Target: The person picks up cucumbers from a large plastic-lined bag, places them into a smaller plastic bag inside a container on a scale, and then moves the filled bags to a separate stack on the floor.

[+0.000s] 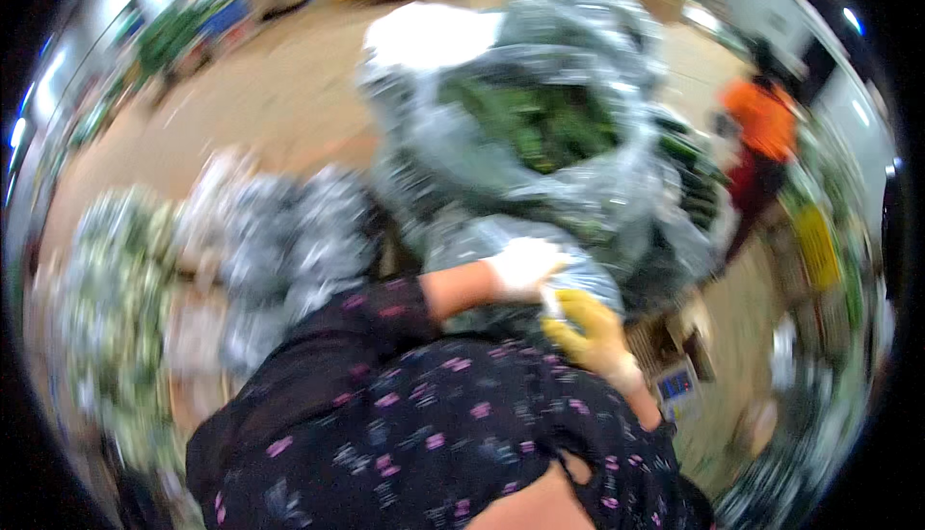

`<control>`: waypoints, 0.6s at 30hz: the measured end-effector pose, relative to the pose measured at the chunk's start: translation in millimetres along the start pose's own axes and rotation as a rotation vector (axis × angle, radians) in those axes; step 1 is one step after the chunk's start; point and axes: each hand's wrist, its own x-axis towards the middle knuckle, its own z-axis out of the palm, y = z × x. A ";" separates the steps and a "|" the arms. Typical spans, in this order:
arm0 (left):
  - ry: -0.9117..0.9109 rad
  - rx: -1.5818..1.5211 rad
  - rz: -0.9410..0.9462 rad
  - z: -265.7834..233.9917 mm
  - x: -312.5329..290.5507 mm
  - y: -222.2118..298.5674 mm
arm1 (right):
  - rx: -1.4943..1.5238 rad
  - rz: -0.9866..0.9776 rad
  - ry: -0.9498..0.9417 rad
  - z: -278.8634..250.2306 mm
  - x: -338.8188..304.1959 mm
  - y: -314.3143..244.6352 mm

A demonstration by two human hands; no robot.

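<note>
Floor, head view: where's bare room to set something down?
Widest: the floor between the upper-left greens and the big bag, beyond the grey bundles. A smaller, blurred patch lies between the display box and the yellow panel. Crowded: around the left hand and right hand, close together by the bag.

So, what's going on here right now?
A person's white-gloved left hand and yellow-gloved right hand are close together at a plastic bag; blur hides exactly what they grip. Just beyond is a larger open bag with green produce inside. A person in orange is off to the right.
</note>
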 end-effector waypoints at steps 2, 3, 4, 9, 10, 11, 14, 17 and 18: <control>0.174 -0.042 -0.022 41.3 4.5 -0.8 | -0.065 0.011 -0.036 -4.9 -7.9 -1.5; 0.170 -0.131 -0.117 41.7 -5.1 6.3 | 0.039 0.070 -0.038 -6.0 -8.6 0.5; 0.166 -0.216 -0.189 32.2 -15.9 18.1 | 0.132 0.143 -0.027 -5.4 -10.4 0.3; 0.309 -0.477 -0.348 41.9 -54.2 37.8 | 0.446 0.193 -0.065 -11.5 3.2 -17.5; 0.307 -0.561 -0.401 40.9 -67.6 41.2 | 0.392 0.152 -0.127 -11.1 9.7 -17.7; 0.297 -0.615 -0.423 40.1 -79.8 41.4 | 0.335 0.113 -0.183 -11.9 17.5 -17.0; 0.365 -0.731 -0.554 30.1 -114.3 40.5 | 0.257 0.041 -0.307 -4.6 34.9 -16.1; 0.550 -0.788 -0.697 41.7 -139.8 23.4 | 0.283 0.038 -0.411 13.8 52.3 -25.6; 0.614 -0.797 -0.739 44.7 -151.3 17.0 | 0.304 0.059 -0.451 21.2 58.3 -29.4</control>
